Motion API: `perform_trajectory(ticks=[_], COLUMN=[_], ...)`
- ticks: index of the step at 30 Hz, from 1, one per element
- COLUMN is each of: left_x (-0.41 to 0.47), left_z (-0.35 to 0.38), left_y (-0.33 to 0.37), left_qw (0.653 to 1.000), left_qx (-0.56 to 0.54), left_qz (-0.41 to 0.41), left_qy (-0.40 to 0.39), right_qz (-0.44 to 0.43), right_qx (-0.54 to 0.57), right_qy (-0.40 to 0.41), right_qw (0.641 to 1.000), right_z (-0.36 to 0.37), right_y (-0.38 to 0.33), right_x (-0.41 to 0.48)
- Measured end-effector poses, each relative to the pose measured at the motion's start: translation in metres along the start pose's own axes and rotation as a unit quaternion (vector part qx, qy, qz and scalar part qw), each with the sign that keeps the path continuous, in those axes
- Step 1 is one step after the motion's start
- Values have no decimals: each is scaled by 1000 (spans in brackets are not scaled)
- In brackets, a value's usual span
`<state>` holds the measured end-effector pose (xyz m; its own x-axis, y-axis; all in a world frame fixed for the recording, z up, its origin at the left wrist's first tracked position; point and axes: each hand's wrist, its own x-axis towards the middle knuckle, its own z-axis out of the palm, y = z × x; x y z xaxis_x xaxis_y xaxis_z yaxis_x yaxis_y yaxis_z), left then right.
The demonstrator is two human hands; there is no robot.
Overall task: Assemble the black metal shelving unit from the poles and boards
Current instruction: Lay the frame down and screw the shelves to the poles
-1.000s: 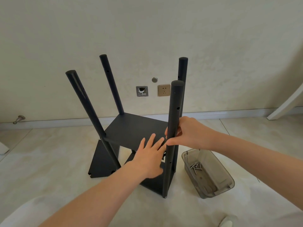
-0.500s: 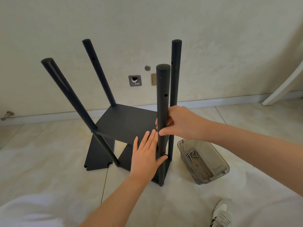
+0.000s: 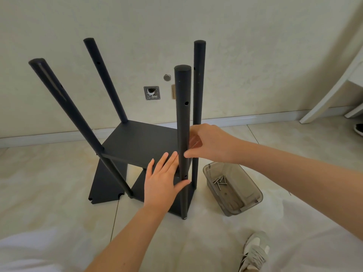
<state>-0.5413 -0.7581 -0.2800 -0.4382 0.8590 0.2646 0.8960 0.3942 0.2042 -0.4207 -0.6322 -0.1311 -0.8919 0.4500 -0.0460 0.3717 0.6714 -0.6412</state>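
Observation:
A partly built black shelving unit stands on the tiled floor. Several poles rise from it, and a black board (image 3: 141, 144) sits between them at mid height. The near right pole (image 3: 183, 118) stands upright in front of me. My right hand (image 3: 211, 143) grips this pole at the board's level, thumb in front and fingers behind. My left hand (image 3: 164, 181) lies flat with straight fingers on the board's near right corner, thumb touching the pole. A lower board (image 3: 181, 201) rests on the floor under the unit.
A loose black board (image 3: 107, 185) lies on the floor at the unit's left. A smoky clear plastic box (image 3: 249, 195) with several screws (image 3: 220, 181) sits to the right. The wall with an outlet plate (image 3: 151, 92) is behind. My shoe (image 3: 254, 250) shows at bottom right.
The view has shifted slightly; both hands stay where they were, the right round the near pole and the left flat on the board's corner.

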Motion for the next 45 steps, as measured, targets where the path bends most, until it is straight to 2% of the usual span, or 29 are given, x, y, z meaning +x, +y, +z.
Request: perform_trajectory(ticks=[3, 5, 11, 17, 20, 26, 31, 35, 42, 45], left_x=[-2, -4, -6, -7, -7, -8, -8, -9, -10, -10], left_z=[0, 1, 2, 3, 5, 10, 11, 10, 8, 6], left_y=[0, 1, 1, 2, 1, -1, -2, 0, 3, 3], left_qw=[1000, 1000, 1000, 999, 999, 998, 998, 998, 998, 998], left_qx=[-9, -10, -9, 8, 25, 31, 26, 15, 1, -2], left_qz=[2, 7, 8, 16, 20, 28, 25, 24, 21, 17], left_qy=[6, 8, 15, 30, 42, 53, 53, 57, 60, 55], right_qz=[41, 83, 216, 316, 370, 362, 352, 382, 352, 351], right_qx=[-45, -94, -229, -181, -129, -129, -48, 55, 87, 117], right_qy=[-13, -53, -172, -207, -197, -182, -247, -334, -424, -473], right_qw=[998, 991, 934, 908, 898, 905, 901, 860, 830, 799], right_z=[12, 25, 74, 139, 161, 181, 187, 203, 245, 236], right_y=[26, 46, 114, 184, 206, 214, 195, 179, 164, 171], right_x=[0, 2, 5, -13, -21, -20, -15, -21, -24, -18])
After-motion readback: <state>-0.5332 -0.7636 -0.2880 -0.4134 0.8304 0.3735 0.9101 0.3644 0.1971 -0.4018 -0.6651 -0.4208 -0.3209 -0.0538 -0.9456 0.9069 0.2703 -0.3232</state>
